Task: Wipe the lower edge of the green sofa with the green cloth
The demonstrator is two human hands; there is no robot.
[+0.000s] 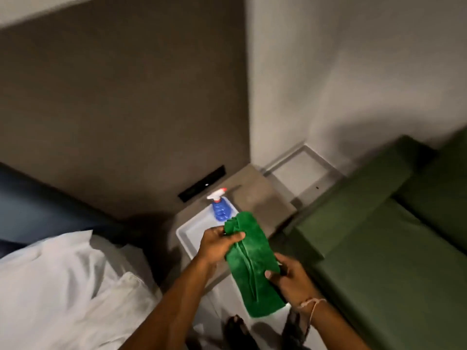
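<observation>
The green cloth [252, 261] hangs folded lengthwise between both of my hands, in front of me at mid-frame. My left hand [217, 242] pinches its upper end. My right hand [290, 276] grips its right edge lower down, thumb on top. The green sofa [379, 236] fills the right side of the view, with its seat and armrest showing. Its lower edge is hidden from this angle. Neither hand touches the sofa.
A grey side table [255, 198] stands between bed and sofa, bearing a white tray [187, 236] with a blue spray bottle [220, 210]. White bedding [63, 281] lies at the left. A black wall panel [202, 183] sits behind. My feet [240, 329] stand on the pale floor.
</observation>
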